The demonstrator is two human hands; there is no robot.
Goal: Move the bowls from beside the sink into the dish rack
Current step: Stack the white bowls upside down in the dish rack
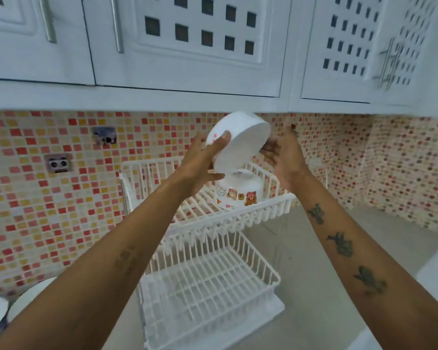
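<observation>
A white bowl (239,142) with small pink marks is held tilted, bottom toward me, above the upper tier of the white two-tier dish rack (268,207). My left hand (202,164) grips its left rim, thumb on the outside. My right hand (282,157) touches its right side with the fingers spread. Just below it, a second bowl (240,190) with cartoon bear pictures rests upside down in the upper tier. The lower tier (208,294) holds nothing that I can see.
White wall cabinets (187,46) hang close above the held bowl. Mosaic tile wall behind, with two hooks (58,164) at left. More white bowls (0,314) sit at the bottom left edge. Grey countertop (339,274) extends right of the rack.
</observation>
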